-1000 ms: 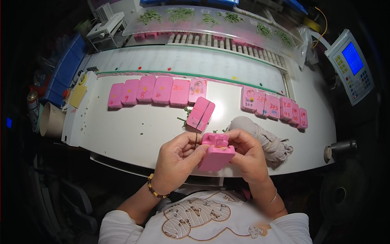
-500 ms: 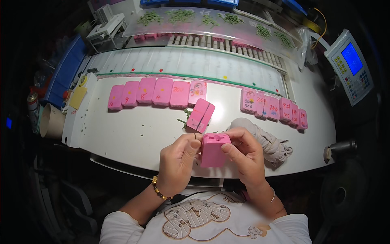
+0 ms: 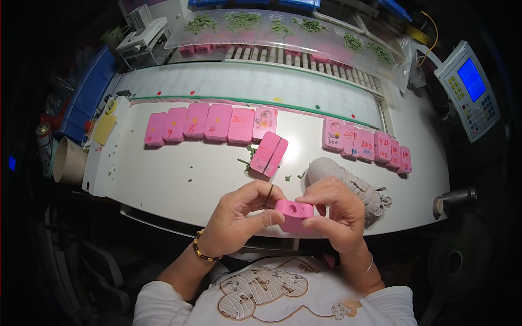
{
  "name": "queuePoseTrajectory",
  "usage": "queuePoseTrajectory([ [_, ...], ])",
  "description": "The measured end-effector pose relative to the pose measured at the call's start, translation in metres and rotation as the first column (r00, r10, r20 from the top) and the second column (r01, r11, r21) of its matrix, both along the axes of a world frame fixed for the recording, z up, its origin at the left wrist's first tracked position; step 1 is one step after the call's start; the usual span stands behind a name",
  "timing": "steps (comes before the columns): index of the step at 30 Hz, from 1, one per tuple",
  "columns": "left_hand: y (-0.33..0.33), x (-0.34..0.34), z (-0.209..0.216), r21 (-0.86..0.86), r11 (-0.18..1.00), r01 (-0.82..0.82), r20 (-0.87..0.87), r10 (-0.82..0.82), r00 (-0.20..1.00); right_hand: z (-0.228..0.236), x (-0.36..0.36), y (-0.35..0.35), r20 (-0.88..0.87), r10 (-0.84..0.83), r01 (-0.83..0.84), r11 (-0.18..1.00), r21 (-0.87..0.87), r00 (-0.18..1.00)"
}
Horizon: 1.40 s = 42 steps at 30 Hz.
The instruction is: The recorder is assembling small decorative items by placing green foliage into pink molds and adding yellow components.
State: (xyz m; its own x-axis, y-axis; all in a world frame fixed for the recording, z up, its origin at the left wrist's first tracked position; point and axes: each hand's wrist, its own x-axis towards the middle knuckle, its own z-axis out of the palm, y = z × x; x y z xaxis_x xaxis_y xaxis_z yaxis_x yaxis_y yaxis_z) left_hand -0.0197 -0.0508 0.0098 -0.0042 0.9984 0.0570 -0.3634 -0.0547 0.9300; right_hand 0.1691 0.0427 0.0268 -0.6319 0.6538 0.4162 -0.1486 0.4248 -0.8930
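Note:
In front of my chest, my left hand (image 3: 238,218) and my right hand (image 3: 341,213) pinch a pink foam-like block (image 3: 296,223) from both sides, between thumbs and fingers. A round hole shows in its upturned end. A thin dark elastic band (image 3: 269,194) runs over a finger of my left hand, close to the block. Just beyond my hands, a second pink block (image 3: 269,154) with a dark band around it lies tilted on the table, green plant bits (image 3: 249,156) beside it.
Pink marked blocks stand in a left row (image 3: 218,123) and a right row (image 3: 365,148). A rolled greyish cloth (image 3: 348,185) lies beyond my right hand. A pale belt (image 3: 234,88) crosses behind, below a clear shelf (image 3: 261,38) holding green sprigs. A control panel (image 3: 468,87) stands at right.
The held block has tipped, so its end now faces up and less of its broad side shows. My left hand has turned with it. Coloured dots on the belt have shifted left.

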Motion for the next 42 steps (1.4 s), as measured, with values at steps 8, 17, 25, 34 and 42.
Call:
queuePoseTrajectory([
  [8, 0.006, 0.008, 0.002, 0.062, 0.996, -0.065, -0.031, 0.067, 0.997, -0.011, 0.0, -0.003, -0.075, 0.016, -0.049, 0.885, -0.462, 0.997],
  [17, 0.019, 0.018, 0.002, 0.492, 0.732, -0.471, -0.355, 0.662, 0.66, -0.007, -0.026, -0.024, 0.053, -0.276, 0.26, 0.943, 0.207, 0.96],
  [25, 0.01, 0.035, 0.015, 0.547, 0.804, -0.234, -0.574, 0.564, 0.594, -0.025, -0.02, -0.021, 0.109, -0.235, 0.241, 0.969, -0.049, 0.966],
  [34, 0.01, 0.006, 0.025, 0.282, 0.941, -0.188, -0.538, 0.318, 0.78, -0.012, -0.013, -0.002, 0.033, -0.197, 0.199, 0.943, -0.266, 0.98],
  [42, 0.015, 0.002, 0.05, 0.225, 0.974, 0.026, -0.701, 0.143, 0.698, 0.004, -0.006, 0.001, 0.147, -0.086, 0.086, 0.996, 0.005, 0.985],
])
